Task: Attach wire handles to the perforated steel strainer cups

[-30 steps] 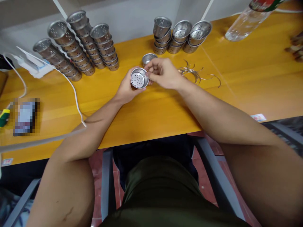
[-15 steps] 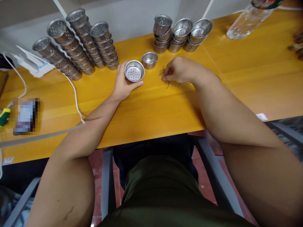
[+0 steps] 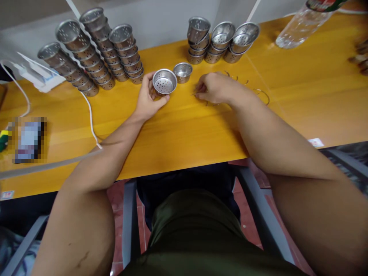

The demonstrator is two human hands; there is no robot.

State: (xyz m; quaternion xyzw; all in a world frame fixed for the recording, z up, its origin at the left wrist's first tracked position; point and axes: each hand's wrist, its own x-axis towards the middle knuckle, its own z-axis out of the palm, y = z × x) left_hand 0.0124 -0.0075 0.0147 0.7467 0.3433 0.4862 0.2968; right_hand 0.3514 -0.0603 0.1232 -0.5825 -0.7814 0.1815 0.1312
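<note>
My left hand (image 3: 148, 100) is wrapped round a small perforated metal cup (image 3: 164, 81), held just above the yellow table (image 3: 184, 130). Right beside it a second metal cup (image 3: 183, 72) stands on the table. My right hand (image 3: 216, 88) is closed in a pinch on a thin wire ring (image 3: 198, 94) at the edge of a scatter of wire rings (image 3: 260, 92). Most of those rings are hidden under my right hand and wrist.
Long leaning stacks of perforated cups (image 3: 94, 50) lie at the back left, shorter stacks (image 3: 221, 40) at the back centre. A clear plastic bottle (image 3: 301, 23) lies at the back right. A white cable (image 3: 89, 111) and a blurred box (image 3: 27, 140) sit at the left.
My right hand left the cup, went right to the wire rings and pinched one. My left hand tilted the cup upright and moved it slightly back beside the second cup.
</note>
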